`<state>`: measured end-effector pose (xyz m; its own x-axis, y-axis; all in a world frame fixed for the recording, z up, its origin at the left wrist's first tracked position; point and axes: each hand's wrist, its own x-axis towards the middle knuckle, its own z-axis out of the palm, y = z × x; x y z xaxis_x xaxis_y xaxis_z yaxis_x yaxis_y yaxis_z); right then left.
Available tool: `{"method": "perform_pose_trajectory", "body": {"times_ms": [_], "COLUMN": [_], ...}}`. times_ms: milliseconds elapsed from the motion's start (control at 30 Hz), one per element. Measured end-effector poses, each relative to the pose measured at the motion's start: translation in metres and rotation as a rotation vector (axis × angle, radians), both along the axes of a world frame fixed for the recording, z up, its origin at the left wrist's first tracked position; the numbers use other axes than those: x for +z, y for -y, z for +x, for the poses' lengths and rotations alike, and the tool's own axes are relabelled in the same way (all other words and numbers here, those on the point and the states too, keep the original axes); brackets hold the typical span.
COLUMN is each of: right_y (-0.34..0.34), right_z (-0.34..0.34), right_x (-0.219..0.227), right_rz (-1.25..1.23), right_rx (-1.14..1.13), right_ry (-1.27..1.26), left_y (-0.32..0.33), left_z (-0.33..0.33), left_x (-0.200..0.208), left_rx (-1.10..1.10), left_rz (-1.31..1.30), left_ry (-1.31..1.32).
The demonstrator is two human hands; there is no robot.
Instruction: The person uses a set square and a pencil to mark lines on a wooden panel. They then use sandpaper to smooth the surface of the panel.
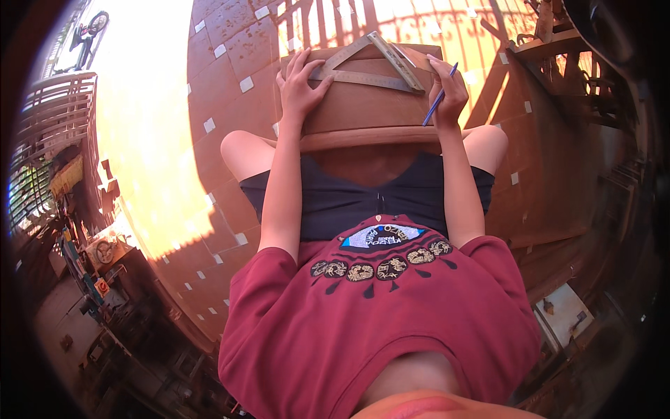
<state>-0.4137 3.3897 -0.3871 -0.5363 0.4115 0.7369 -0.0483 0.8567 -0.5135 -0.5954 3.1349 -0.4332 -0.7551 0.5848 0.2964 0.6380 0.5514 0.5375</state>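
A metal triangular set square (pixel 370 78) with one thick edge lies on a brown wooden board (pixel 363 115) in front of my knees. My left hand (pixel 300 87) rests at the board's left side, fingers spread and open, thumb and forefinger at the set square's left corner. On the other side, my right hand (pixel 449 91) is closed on a blue pen (pixel 431 112), which slants down past the board's right edge. Its fingertips are close to the board's far right corner. A thin pale strip beside the thick edge is too small to make out.
Reddish floor tiles (pixel 230 91) with small white squares surround the board, partly in glaring sunlight. Dark wooden furniture (pixel 551 52) stands at the far right. On the left are a slatted wooden bench (pixel 56 108) and cluttered machinery (pixel 87 272). A pale panel (pixel 562 314) lies at the lower right.
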Motion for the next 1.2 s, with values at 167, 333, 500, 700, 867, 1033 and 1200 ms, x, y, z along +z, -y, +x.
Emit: {"method": "perform_pose_trajectory", "body": {"times_ms": [167,333,500,700,867,1033,1200], "right_y": [0.056,0.078,0.08,0.08,0.08,0.078,0.062], "right_z": [0.029,0.044,0.009,0.03,0.036,0.022,0.042], "right_x": [0.023,-0.028,-0.065,-0.061,-0.056,-0.054,-0.046], "right_rz": [0.35,0.348,0.383,0.41,0.381,0.327,0.165], "right_rx": [0.214,0.188,0.514,0.371,0.38,0.462,0.283], "right_ry": [0.275,0.307,0.235,0.329,0.373,0.347,0.319], "left_y": [-0.002,-0.03,0.021,-0.02,-0.04,-0.038,-0.045], "left_z": [0.0,-0.01,-0.024,-0.003,0.008,-0.005,-0.006], "left_x": [0.003,0.003,-0.023,-0.027,-0.024,-0.021,-0.002], "left_rx": [0.02,-0.182,-0.049,-0.111,-0.076,-0.014,0.052], "left_rz": [-0.026,0.045,0.076,-0.004,-0.035,-0.05,-0.125], "left_ry": [0.063,0.02,-0.102,-0.137,-0.128,-0.093,0.03]}}
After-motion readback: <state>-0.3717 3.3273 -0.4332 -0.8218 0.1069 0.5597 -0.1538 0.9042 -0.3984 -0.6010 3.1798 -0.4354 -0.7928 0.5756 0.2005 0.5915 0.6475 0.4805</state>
